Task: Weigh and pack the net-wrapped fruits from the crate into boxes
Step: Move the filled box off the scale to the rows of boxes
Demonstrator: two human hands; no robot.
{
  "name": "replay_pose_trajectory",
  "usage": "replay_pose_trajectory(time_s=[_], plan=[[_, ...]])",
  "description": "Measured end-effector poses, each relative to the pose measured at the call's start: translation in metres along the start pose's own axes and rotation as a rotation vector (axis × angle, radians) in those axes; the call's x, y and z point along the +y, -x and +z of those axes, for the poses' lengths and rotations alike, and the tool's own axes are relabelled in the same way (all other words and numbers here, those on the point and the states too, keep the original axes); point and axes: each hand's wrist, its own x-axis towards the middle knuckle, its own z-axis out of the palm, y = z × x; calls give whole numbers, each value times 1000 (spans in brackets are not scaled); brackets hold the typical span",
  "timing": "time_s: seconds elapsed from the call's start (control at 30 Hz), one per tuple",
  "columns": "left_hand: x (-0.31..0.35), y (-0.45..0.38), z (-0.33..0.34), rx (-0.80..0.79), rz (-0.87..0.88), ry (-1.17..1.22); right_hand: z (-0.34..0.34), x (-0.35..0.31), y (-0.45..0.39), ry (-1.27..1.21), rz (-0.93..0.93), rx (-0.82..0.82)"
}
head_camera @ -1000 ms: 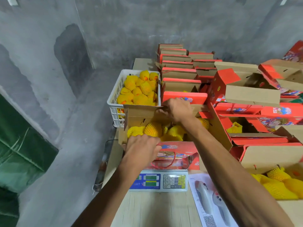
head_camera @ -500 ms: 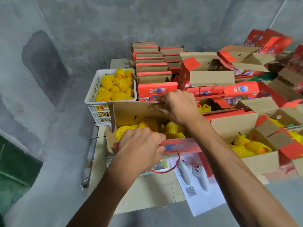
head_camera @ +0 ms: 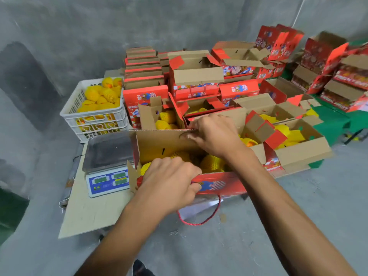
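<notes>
I hold a red cardboard box [head_camera: 221, 185] in the air, off to the right of the scale [head_camera: 108, 166]. Yellow net-wrapped fruits [head_camera: 212, 163] fill it. My left hand [head_camera: 169, 183] grips its near red wall, thumb on the outside. Fingers of my right hand [head_camera: 214, 134] curl over the edge of the far brown flap [head_camera: 159, 143]. A white plastic crate [head_camera: 95, 114] heaped with more net-wrapped fruits [head_camera: 101, 96] stands at the back left. The scale's steel pan is bare.
Several open red boxes, some holding fruit [head_camera: 290, 136], crowd the right side. Flat folded boxes [head_camera: 142, 66] are stacked at the back. The scale sits on a cardboard-covered table [head_camera: 87, 212]. Grey concrete floor lies below; a red cord handle [head_camera: 201, 220] hangs under the box.
The box has come off the scale and moved right and toward me, both hands still holding it. The scale pan is now uncovered, and the view has swung right.
</notes>
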Motion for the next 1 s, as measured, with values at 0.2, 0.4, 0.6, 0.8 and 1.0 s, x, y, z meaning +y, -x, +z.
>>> replay_pose_trajectory(time_s=[0.2,0.4,0.6,0.8,1.0], plan=[[97,-28,28,-37,157,114,-17,87,84,87,169,-19],[181,-76,66,-8,263,182,-24,177,143,176,332,-116],[252,-137,99,-38,367,299,-19,259,175,231,404,-175],[308,-188,138,-156,378,367,-4,334,189,231,456,-305],[342,-228,173,-172,321,401,22,395,186,194,409,-359]])
